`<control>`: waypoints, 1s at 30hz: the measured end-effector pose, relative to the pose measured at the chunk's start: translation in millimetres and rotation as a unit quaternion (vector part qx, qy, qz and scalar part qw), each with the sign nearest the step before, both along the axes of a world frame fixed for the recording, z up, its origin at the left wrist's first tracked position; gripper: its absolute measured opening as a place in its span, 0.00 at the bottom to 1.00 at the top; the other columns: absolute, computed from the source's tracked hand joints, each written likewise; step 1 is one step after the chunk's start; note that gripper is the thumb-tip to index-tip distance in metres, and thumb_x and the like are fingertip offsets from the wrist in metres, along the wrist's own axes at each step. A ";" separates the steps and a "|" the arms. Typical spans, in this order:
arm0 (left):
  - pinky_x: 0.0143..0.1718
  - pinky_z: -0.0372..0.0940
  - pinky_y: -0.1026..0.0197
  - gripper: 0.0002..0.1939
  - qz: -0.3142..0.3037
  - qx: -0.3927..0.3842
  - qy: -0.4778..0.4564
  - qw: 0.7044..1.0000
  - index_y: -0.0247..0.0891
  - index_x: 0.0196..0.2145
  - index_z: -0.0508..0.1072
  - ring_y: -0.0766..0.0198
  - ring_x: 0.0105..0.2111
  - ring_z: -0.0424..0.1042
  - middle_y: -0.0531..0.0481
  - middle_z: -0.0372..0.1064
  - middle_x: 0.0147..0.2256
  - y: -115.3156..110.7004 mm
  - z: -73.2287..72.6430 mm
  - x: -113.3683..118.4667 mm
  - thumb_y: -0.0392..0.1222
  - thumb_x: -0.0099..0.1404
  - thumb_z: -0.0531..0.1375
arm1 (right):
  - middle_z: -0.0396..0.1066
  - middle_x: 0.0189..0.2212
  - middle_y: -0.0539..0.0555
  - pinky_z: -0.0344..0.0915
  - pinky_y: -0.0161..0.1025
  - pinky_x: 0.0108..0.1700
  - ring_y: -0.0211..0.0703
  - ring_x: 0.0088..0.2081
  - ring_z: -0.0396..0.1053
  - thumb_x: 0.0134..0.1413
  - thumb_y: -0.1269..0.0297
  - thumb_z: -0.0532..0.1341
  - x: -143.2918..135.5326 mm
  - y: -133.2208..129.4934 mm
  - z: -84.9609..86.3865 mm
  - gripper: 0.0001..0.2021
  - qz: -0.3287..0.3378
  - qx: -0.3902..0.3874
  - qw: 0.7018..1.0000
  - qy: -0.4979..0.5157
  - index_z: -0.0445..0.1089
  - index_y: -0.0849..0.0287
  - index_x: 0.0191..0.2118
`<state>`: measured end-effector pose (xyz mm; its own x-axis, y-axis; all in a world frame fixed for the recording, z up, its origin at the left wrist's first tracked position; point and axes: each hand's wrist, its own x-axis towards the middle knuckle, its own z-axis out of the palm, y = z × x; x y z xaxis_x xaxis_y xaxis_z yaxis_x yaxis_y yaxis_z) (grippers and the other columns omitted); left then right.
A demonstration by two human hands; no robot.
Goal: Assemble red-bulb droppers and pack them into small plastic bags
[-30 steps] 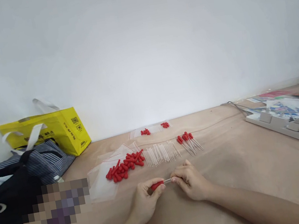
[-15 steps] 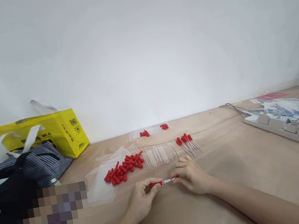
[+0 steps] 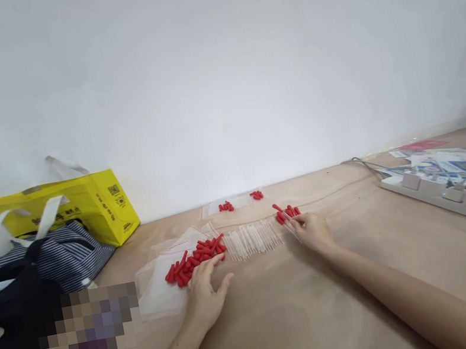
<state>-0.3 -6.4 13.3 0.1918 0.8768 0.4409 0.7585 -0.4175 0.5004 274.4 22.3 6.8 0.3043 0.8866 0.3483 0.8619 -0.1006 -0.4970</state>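
My right hand (image 3: 314, 231) is closed on a glass dropper (image 3: 284, 213) with a red rubber bulb, over the bunch of finished-looking droppers (image 3: 294, 210) whose red bulbs point away from me. My left hand (image 3: 206, 290) is open, its fingers spread at the near edge of a pile of loose red rubber bulbs (image 3: 194, 261). Between the hands lies a row of clear glass tubes (image 3: 253, 239), side by side. The lower part of the dropper bunch is hidden behind my right hand.
Clear plastic bags (image 3: 157, 296) lie under and beside the bulbs. Farther back, another bag (image 3: 240, 202) holds small red bulbs. A yellow bag (image 3: 108, 208) and a striped bag (image 3: 74, 256) stand at left; a white power strip (image 3: 445, 200) with cables lies at right.
My right hand has carried the dropper forward and right to the bunch. My left hand has let go of its red bulb and moved left to the bulb pile, fingers opening.
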 end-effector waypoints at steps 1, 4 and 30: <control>0.45 0.57 0.51 0.17 0.017 0.003 0.006 1.000 0.40 0.44 0.67 0.54 0.44 0.63 0.47 0.67 0.41 2.9 -1.4 -2.3 0.41 0.54 0.56 | 0.73 0.32 0.55 0.53 0.41 0.41 0.45 0.37 0.66 0.53 0.60 0.50 3.0 4.5 -0.5 0.14 -0.026 -0.019 0.999 0.009 0.73 0.53 0.34; 0.44 0.57 0.52 0.16 0.042 -0.004 0.022 0.999 0.39 0.43 0.67 0.55 0.44 0.63 0.47 0.67 0.41 7.2 -4.2 -5.1 0.41 0.55 0.56 | 0.73 0.30 0.56 0.51 0.45 0.43 0.49 0.39 0.66 0.51 0.59 0.51 7.2 10.3 -3.0 0.14 -0.063 -0.049 0.997 0.020 0.73 0.54 0.34; 0.40 0.53 0.50 0.08 0.159 0.103 0.221 0.957 0.42 0.34 0.73 0.52 0.41 0.61 0.45 0.66 0.37 14.6 -1.0 -5.8 0.39 0.57 0.56 | 0.71 0.30 0.52 0.47 0.41 0.38 0.44 0.37 0.64 0.49 0.61 0.53 -5.5 -0.5 -16.9 0.09 0.036 0.023 0.997 -0.069 0.69 0.56 0.30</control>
<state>-6.1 8.1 12.4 0.1375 0.8246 0.5487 0.9821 -0.1855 0.0327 269.0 21.8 -10.1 0.1872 0.8864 0.4233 0.9263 -0.0159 -0.3764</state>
